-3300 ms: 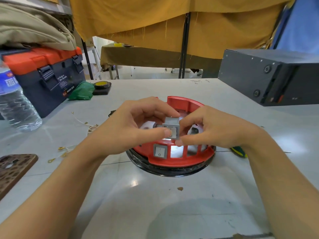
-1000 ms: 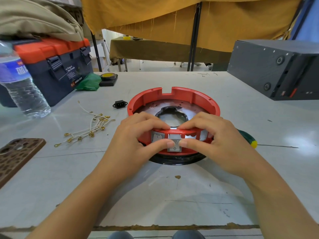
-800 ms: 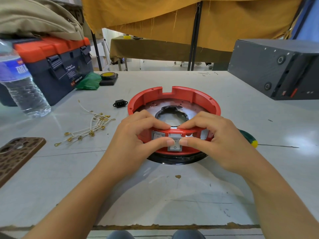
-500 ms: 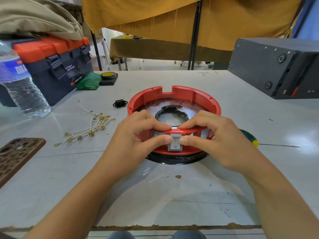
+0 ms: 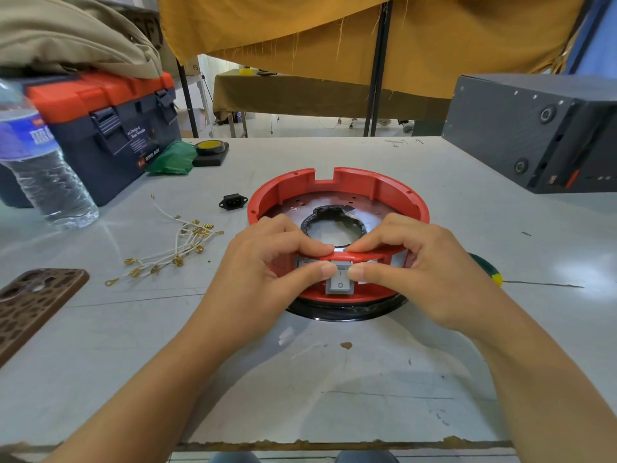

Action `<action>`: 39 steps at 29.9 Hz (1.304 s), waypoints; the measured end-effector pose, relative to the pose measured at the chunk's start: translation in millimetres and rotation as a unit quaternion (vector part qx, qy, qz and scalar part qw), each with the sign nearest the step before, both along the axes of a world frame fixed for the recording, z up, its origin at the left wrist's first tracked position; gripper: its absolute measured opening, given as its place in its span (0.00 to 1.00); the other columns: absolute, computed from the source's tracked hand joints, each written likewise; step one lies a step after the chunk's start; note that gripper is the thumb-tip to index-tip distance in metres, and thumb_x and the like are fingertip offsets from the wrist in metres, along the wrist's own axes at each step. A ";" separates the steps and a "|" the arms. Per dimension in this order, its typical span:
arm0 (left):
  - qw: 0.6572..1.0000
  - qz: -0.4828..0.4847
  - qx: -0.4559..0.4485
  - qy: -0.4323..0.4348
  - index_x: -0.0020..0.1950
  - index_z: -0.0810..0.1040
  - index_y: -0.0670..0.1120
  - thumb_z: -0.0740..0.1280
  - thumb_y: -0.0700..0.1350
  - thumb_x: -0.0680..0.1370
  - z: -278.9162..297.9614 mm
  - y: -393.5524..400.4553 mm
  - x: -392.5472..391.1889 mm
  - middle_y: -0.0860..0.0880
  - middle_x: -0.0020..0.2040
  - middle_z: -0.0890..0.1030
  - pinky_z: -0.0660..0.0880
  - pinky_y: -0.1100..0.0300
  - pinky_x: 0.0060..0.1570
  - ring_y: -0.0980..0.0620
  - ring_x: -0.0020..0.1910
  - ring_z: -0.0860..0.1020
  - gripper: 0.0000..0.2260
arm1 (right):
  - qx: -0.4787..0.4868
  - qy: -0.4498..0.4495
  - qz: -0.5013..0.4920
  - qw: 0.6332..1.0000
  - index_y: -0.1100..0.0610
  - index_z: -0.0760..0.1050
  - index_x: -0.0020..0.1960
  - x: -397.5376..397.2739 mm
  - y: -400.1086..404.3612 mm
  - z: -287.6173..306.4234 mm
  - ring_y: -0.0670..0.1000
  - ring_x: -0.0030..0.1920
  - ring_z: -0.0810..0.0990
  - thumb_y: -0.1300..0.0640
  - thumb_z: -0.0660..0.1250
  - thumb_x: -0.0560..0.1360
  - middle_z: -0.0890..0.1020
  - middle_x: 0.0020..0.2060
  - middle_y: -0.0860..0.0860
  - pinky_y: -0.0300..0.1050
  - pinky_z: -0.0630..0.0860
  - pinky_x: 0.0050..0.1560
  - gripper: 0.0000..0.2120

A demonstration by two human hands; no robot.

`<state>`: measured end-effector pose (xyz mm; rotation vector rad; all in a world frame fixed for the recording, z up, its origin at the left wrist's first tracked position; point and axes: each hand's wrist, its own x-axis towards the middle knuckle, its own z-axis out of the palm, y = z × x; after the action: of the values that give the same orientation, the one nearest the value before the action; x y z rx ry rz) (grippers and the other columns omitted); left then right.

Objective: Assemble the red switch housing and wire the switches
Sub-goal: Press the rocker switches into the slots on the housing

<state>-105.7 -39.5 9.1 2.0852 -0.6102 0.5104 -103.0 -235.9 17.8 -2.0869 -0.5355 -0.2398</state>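
The round red switch housing (image 5: 394,192) sits on a black base in the middle of the grey table. A grey rocker switch (image 5: 340,283) marked I and O sits in a slot of its near wall. My left hand (image 5: 267,272) and my right hand (image 5: 420,272) both pinch the near wall at this switch: thumbs press on the switch's face, forefingers curl over the red rim above it. Another grey switch (image 5: 302,263) shows partly behind my left fingers. A bundle of white wires (image 5: 173,252) with gold terminals lies to the left.
A black power socket (image 5: 232,201) lies left of the housing. A water bottle (image 5: 40,162), a toolbox (image 5: 110,128), a green cloth and tape roll stand at the back left. A brown phone case (image 5: 30,305) lies near left. A dark box (image 5: 541,128) fills the back right.
Since 3.3 s ago the grey switch came down from above the housing into the near-wall slot. Over the last second both thumbs have kept pressing on it, with hardly any motion.
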 end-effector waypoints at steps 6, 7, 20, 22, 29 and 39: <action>1.000 0.004 -0.004 -0.003 0.44 0.84 0.50 0.70 0.49 0.70 0.8 -1.8 0.8 0.53 0.39 0.79 0.72 0.52 0.45 0.52 0.42 0.76 0.07 | 0.000 -0.010 -0.009 1.000 0.46 0.82 0.42 -0.2 2.2 0.7 0.44 0.44 0.78 0.50 0.73 0.65 0.79 0.39 0.45 0.48 0.75 0.50 0.06; 1.000 0.004 -0.005 -0.004 0.44 0.84 0.50 0.70 0.49 0.70 0.7 -1.6 0.8 0.53 0.39 0.79 0.72 0.52 0.45 0.52 0.42 0.76 0.07 | -0.001 -0.011 -0.009 1.000 0.45 0.82 0.41 -0.3 2.0 0.5 0.44 0.44 0.78 0.50 0.73 0.65 0.79 0.38 0.44 0.47 0.75 0.49 0.05; 0.997 -0.016 0.073 -0.015 0.52 0.81 0.53 0.71 0.52 0.70 -2.9 7.3 0.5 0.59 0.52 0.77 0.71 0.46 0.57 0.55 0.55 0.75 0.12 | -0.128 -0.038 -0.016 0.991 0.33 0.72 0.44 -2.6 -3.2 -0.6 0.40 0.52 0.73 0.38 0.68 0.64 0.77 0.43 0.34 0.41 0.70 0.54 0.10; 0.996 -0.017 0.089 -0.017 0.53 0.80 0.54 0.71 0.53 0.69 -3.3 8.7 0.5 0.61 0.53 0.76 0.70 0.49 0.58 0.57 0.57 0.73 0.13 | -0.142 -0.042 -0.017 0.989 0.35 0.72 0.46 -2.6 -3.4 -0.8 0.42 0.53 0.73 0.38 0.69 0.64 0.77 0.44 0.35 0.41 0.69 0.55 0.12; 0.995 -0.009 0.099 -0.027 0.53 0.79 0.54 0.74 0.50 0.69 -5.6 8.1 1.9 0.59 0.54 0.75 0.70 0.47 0.58 0.53 0.58 0.72 0.14 | -0.177 -0.068 -0.033 0.981 0.37 0.70 0.47 -3.4 -3.5 -4.1 0.39 0.52 0.68 0.43 0.73 0.64 0.74 0.41 0.36 0.26 0.59 0.53 0.15; 0.992 0.003 0.109 -0.059 0.53 0.80 0.52 0.72 0.50 0.68 -5.2 5.9 1.0 0.57 0.48 0.75 0.70 0.52 0.54 0.62 0.49 0.72 0.14 | -0.151 -0.054 -0.061 0.985 0.42 0.67 0.45 -2.5 -0.5 -8.3 0.41 0.52 0.69 0.46 0.75 0.64 0.73 0.45 0.35 0.32 0.67 0.46 0.17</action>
<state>-104.7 -33.6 3.9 2.2752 -0.7570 0.5954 -105.5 -236.5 9.5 -2.4167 -0.5357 -0.3624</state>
